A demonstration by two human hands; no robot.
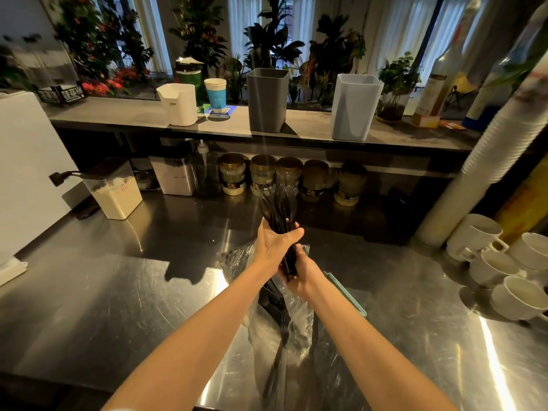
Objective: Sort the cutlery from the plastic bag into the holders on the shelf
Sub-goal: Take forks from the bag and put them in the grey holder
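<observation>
Counter (118, 292) of bright steel carries everything in hand; behind its far edge runs a raised shelf (133, 114). Three holders stand along the shelf's front edge: a white holder (178, 105) toward the left, a dark grey holder (267, 99) in the middle and a pale blue holder (355, 108) toward the right. All three stand upright with open mouths, ready to take pieces from above. What they already hold cannot be seen from here.

The plastic bag (296, 321) lies crumpled in the middle of the counter, toward its near edge, with dark cutlery left inside, a fork (283, 333) among it.

Both hands are raised just above the bag. The left hand (272, 247) wraps the middle of a bundle of black cutlery (278, 203), thumb across the front. The right hand (305, 274) closes round the handle ends just below. The heads point up toward the grey holder. A two-handed hold likely keeps the loose pieces squared together so none slips out. The bundle seems to be mixed, so it probably needs separating by kind before anything is dropped into a holder.
</observation>
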